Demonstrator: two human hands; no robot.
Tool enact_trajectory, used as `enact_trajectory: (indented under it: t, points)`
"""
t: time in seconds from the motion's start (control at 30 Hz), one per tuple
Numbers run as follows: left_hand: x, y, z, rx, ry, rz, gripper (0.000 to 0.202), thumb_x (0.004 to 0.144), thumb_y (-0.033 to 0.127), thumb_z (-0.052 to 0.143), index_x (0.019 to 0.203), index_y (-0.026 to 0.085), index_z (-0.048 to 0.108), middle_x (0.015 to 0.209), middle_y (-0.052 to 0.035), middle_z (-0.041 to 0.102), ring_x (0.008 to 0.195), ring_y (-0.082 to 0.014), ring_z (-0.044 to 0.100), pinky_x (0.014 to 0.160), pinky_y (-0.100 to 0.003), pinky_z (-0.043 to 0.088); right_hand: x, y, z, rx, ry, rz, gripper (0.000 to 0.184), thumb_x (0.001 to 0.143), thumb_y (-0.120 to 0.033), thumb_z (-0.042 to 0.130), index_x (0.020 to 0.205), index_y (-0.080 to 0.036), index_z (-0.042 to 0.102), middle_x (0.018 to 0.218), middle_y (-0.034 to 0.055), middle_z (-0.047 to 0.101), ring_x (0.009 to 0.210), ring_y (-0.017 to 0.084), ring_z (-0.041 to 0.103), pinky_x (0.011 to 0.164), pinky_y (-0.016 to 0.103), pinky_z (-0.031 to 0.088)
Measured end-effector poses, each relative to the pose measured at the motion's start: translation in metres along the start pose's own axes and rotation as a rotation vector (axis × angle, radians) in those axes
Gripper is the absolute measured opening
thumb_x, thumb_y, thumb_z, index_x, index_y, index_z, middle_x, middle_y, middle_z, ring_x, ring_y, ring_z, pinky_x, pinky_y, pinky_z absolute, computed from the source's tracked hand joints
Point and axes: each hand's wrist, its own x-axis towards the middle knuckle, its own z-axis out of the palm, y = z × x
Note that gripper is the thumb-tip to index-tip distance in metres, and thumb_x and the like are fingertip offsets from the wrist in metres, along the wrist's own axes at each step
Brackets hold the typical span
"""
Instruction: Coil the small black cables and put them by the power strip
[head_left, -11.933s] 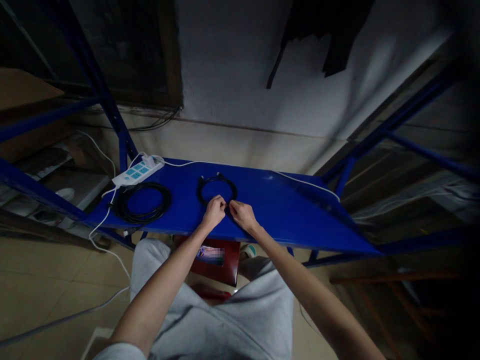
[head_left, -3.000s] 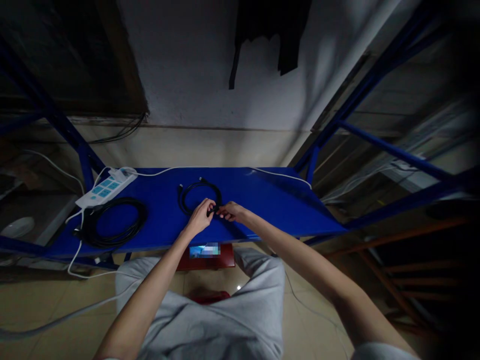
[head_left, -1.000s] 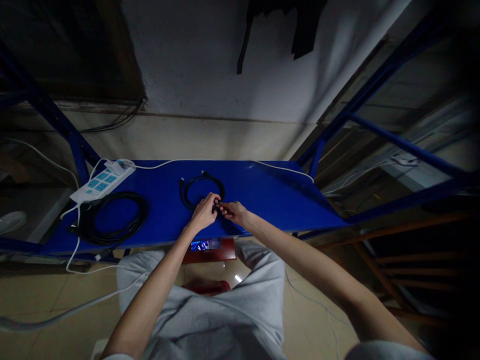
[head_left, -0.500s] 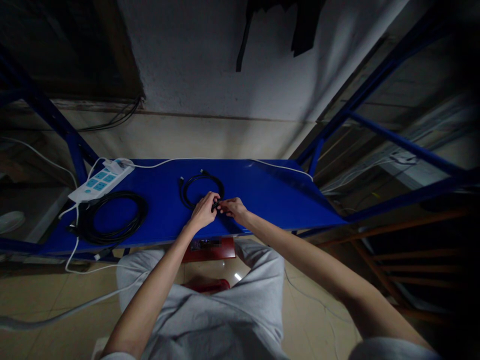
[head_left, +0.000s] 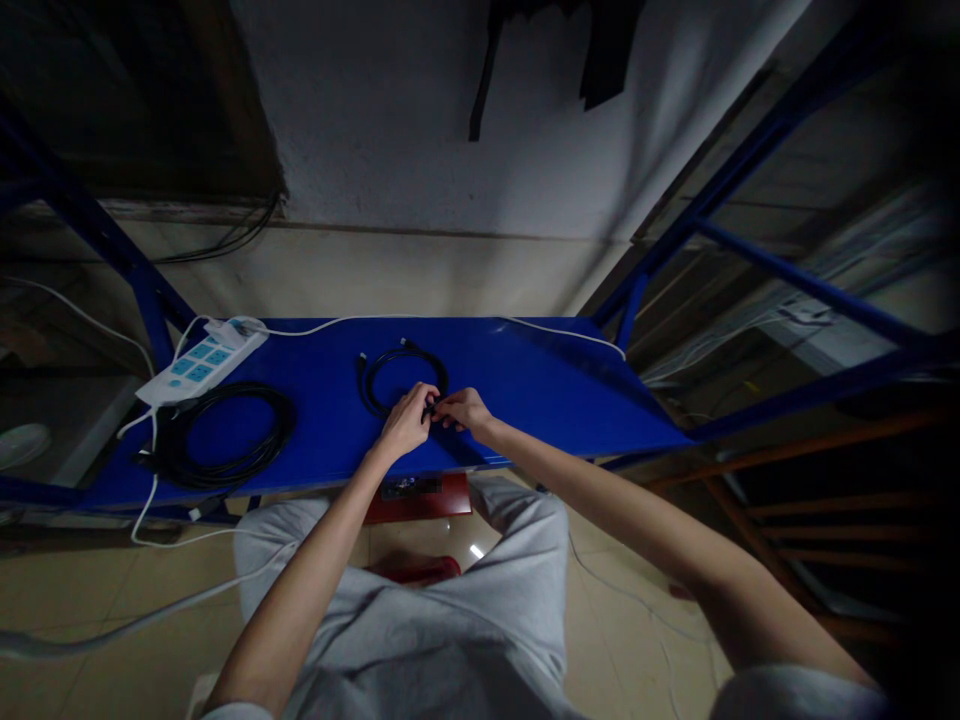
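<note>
A thin black cable (head_left: 367, 386) lies in a loose coil on the blue tabletop, its two plug ends pointing toward the back. My left hand (head_left: 409, 418) is closed around the near side of this coil, thumb and fingers pinching it. Close beside it, my right hand (head_left: 463, 409) has its fingertips pinched together at the same spot, touching the dark piece there. Fingers cover what exactly the right hand grips, so I cannot make it out.
A thicker black cable coil (head_left: 281, 425) lies at the left, next to a white power strip (head_left: 169, 383) with blue sockets. A white cord runs along the back edge of the blue table (head_left: 517, 370). Blue frame bars (head_left: 637, 300) rise at both sides.
My right hand has shifted very slightly left, its fingertips closer to the left hand. The left hand and the coil look nearly the same.
</note>
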Motion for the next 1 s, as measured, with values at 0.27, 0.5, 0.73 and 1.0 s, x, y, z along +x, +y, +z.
enact_trajectory:
  t: [0.27,0.5,0.73,1.0]
  points:
    - [0.001,-0.002,-0.002,-0.078,0.014,-0.023,0.047,0.076,-0.003,0.052,0.116,0.021,0.051,0.105,-0.0052,0.058,0.095,-0.0182,0.058,0.089,-0.033,0.048,-0.003,-0.019,-0.008,-0.504,-0.047,-0.204,0.012,0.078,-0.011,0.061,0.079,-0.012,0.073,0.075,0.006,0.074,0.066,0.015,0.066,0.058,0.019,0.042]
    - [0.001,-0.001,-0.003,-0.092,0.028,-0.05,0.048,0.075,-0.003,0.056,0.117,0.021,0.052,0.104,-0.0052,0.059,0.093,-0.0186,0.059,0.087,-0.033,0.049,-0.01,-0.038,-0.011,-1.071,-0.086,-0.367,0.016,0.088,-0.017,0.056,0.095,-0.016,0.07,0.093,0.0096,0.075,0.082,0.018,0.069,0.063,0.023,0.038]
    - [0.001,-0.004,-0.003,-0.091,0.061,-0.049,0.051,0.071,-0.005,0.057,0.116,0.02,0.053,0.101,-0.0041,0.059,0.089,-0.0177,0.058,0.084,-0.031,0.048,-0.007,-0.042,-0.016,-1.415,-0.249,-0.561,0.027,0.099,-0.016,0.041,0.119,-0.011,0.059,0.102,0.0179,0.072,0.093,0.025,0.07,0.075,0.029,0.046]
    - [0.001,-0.008,0.0,-0.137,0.063,-0.051,0.045,0.071,-0.003,0.058,0.109,0.02,0.056,0.096,-0.0018,0.056,0.077,-0.0139,0.055,0.073,-0.028,0.048,-0.012,-0.029,-0.019,-1.516,-0.278,-0.815,0.028,0.097,-0.006,0.037,0.118,-0.007,0.056,0.109,0.0213,0.067,0.098,0.024,0.066,0.076,0.03,0.048]
